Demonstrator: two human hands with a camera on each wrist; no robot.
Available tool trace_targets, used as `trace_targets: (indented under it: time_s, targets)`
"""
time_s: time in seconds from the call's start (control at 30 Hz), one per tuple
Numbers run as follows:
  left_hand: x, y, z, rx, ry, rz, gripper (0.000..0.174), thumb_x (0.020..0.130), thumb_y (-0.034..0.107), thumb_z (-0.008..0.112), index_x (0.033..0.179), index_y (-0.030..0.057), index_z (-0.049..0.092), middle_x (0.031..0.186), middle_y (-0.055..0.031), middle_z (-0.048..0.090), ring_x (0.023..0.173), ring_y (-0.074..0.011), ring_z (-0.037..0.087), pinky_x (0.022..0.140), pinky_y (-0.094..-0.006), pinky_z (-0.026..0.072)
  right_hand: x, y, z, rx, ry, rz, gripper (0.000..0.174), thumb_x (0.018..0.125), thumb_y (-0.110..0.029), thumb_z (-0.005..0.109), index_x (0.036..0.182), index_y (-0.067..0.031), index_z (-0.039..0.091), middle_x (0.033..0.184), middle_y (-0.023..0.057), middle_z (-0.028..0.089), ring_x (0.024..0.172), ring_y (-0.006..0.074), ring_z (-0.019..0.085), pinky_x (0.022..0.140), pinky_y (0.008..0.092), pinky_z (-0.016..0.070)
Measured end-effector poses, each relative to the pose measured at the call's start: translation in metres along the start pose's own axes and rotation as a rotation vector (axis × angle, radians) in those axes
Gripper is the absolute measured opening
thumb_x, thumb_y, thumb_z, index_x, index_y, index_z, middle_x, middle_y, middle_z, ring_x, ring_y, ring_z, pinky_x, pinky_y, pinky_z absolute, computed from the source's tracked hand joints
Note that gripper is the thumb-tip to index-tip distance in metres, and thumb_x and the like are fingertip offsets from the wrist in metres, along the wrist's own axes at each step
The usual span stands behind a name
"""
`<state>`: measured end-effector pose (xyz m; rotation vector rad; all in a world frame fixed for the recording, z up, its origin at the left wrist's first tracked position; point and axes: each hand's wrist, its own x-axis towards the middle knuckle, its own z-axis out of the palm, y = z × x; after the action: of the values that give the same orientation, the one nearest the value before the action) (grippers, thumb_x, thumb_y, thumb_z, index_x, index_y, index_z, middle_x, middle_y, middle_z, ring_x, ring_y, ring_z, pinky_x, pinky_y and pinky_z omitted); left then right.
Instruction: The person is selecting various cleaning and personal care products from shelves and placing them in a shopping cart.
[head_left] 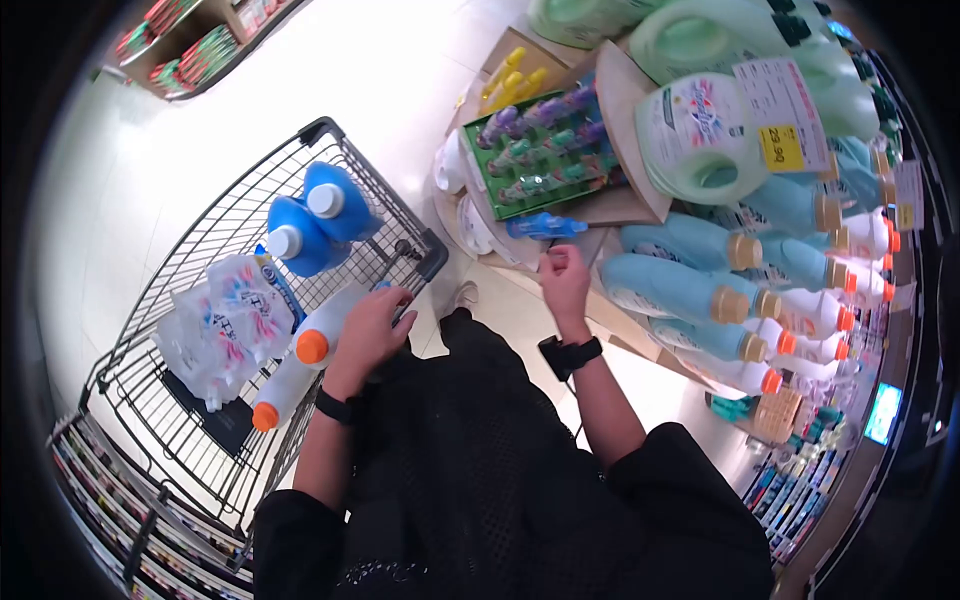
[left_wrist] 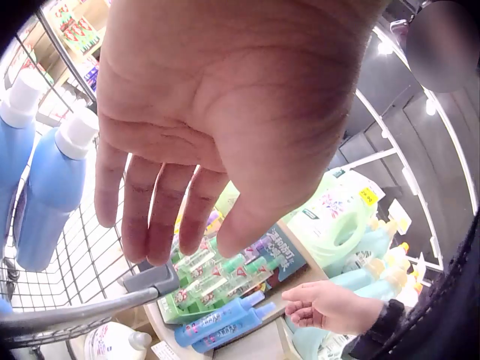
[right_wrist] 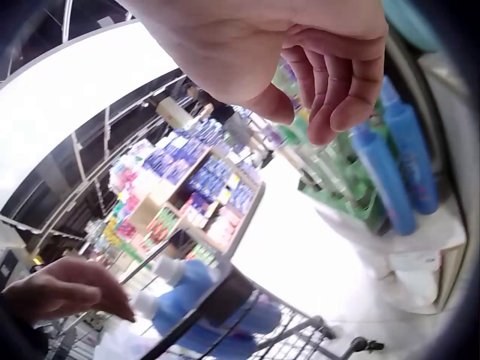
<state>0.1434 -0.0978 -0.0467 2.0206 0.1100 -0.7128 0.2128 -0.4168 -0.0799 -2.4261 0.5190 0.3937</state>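
Note:
My left hand (head_left: pixel 372 325) hangs over the near side of the shopping cart, its fingers relaxed and nothing in them. In the left wrist view its palm and fingers spread above the cart's rim. My right hand (head_left: pixel 565 285) is loosely curled and holds nothing, just short of two slim blue bottles (left_wrist: pixel 225 324) on the display's ledge. Beside these bottles is a green tray (head_left: pixel 540 150) of small clear bottles with purple and green tops. Two blue jugs with white caps (head_left: pixel 318 220) stand in the cart, near white bottles with orange caps (head_left: pixel 285 395) and clear printed packs (head_left: pixel 225 325).
The wire cart (head_left: pixel 180 240) stands at my left. To the right the display holds pale green jugs (head_left: pixel 700 135) and light blue bottles with tan caps (head_left: pixel 670 285). A price sign (head_left: pixel 783 115) hangs there. Another shelf (head_left: pixel 205 45) stands across the white floor.

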Motion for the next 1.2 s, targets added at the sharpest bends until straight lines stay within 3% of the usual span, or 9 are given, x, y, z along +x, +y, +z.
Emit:
trace_targets:
  time_s: [0.1,0.2,0.37,0.73,0.83,1.03,1.07,1.13,1.2]
  targets:
    - [0.003,0.007,0.006,-0.011,-0.033,-0.003,0.021,0.082,0.017,0.066,0.098,0.0048,0.062,0.091,-0.0112,0.065,0.089,-0.0304,0.063,0.076,-0.0398,0.0496,0.023,0.011,-0.008,-0.029,0.001,0.055,0.030,0.083,-0.017,0.068,0.108,-0.0062,0.057,0.068,0.0095,0.064,0.064,0.0249,0.065,0.060,0.0377,0.0500]
    - [0.001,0.016,0.006,-0.013,-0.045,-0.037,0.021,0.082,0.016,0.065,0.098,0.0038,0.063,0.090,-0.0117,0.066,0.087,-0.0306,0.064,0.076,-0.0397,0.0502,0.043,-0.001,0.001,-0.095,-0.013,-0.073,0.034,0.083,-0.020,0.069,0.111,-0.0074,0.056,0.069,0.0091,0.064,0.065,0.0273,0.065,0.062,0.0402,0.0505]
    - [-0.009,0.022,0.007,-0.004,-0.010,-0.076,0.021,0.082,0.015,0.066,0.099,0.0030,0.063,0.090,-0.0122,0.067,0.088,-0.0297,0.065,0.077,-0.0380,0.0506,0.070,0.021,0.027,-0.257,-0.064,-0.155,0.026,0.084,-0.021,0.067,0.105,-0.0067,0.060,0.076,0.0167,0.066,0.076,0.0375,0.065,0.069,0.0464,0.0505]
    - [0.003,0.046,0.024,-0.024,-0.025,-0.060,0.022,0.082,0.017,0.066,0.098,0.0017,0.063,0.090,-0.0138,0.066,0.091,-0.0316,0.063,0.078,-0.0403,0.0497,0.057,0.032,0.006,-0.144,-0.112,-0.220,0.018,0.085,-0.014,0.064,0.100,-0.0035,0.061,0.082,0.0212,0.066,0.080,0.0407,0.064,0.070,0.0468,0.0500]
    - [0.027,0.053,0.040,-0.015,-0.020,0.090,0.028,0.082,0.016,0.067,0.106,0.0031,0.061,0.097,-0.0132,0.065,0.092,-0.0314,0.063,0.083,-0.0386,0.0492,0.041,0.008,-0.016,-0.140,-0.120,-0.288,0.017,0.085,-0.013,0.064,0.100,-0.0027,0.061,0.082,0.0208,0.066,0.077,0.0383,0.065,0.068,0.0441,0.0504]
    - [0.055,0.119,0.033,-0.086,0.210,0.376,0.046,0.076,0.020,0.073,0.115,0.0040,0.055,0.112,-0.0164,0.060,0.099,-0.0363,0.060,0.086,-0.0418,0.0483,-0.022,-0.116,-0.131,0.078,-0.404,-0.291,0.020,0.087,-0.008,0.065,0.105,-0.0006,0.062,0.075,0.0102,0.063,0.063,0.0153,0.060,0.058,0.0270,0.0468]
    - [0.053,0.129,0.028,-0.107,0.157,0.373,0.043,0.074,0.020,0.075,0.110,0.0038,0.056,0.104,-0.0167,0.062,0.093,-0.0364,0.061,0.081,-0.0419,0.0493,-0.030,-0.126,-0.146,0.225,-0.468,-0.275,0.020,0.088,-0.007,0.064,0.107,0.0003,0.062,0.075,0.0065,0.062,0.062,0.0104,0.058,0.057,0.0236,0.0457]
    - [0.043,0.151,0.012,-0.133,0.091,0.386,0.041,0.071,0.020,0.076,0.104,0.0036,0.057,0.096,-0.0170,0.063,0.088,-0.0364,0.063,0.077,-0.0419,0.0502,-0.045,-0.146,-0.171,0.415,-0.466,-0.229,0.021,0.090,-0.010,0.063,0.108,0.0009,0.061,0.077,0.0045,0.061,0.063,0.0080,0.056,0.057,0.0218,0.0450]
    - [0.020,0.169,-0.014,0.016,-0.076,0.311,0.031,0.067,0.015,0.075,0.091,0.0040,0.057,0.077,-0.0159,0.062,0.072,-0.0367,0.063,0.064,-0.0413,0.0496,-0.054,-0.150,-0.182,0.607,-0.445,-0.185,0.022,0.093,-0.013,0.061,0.109,0.0015,0.060,0.078,0.0024,0.060,0.064,0.0057,0.055,0.057,0.0200,0.0444]
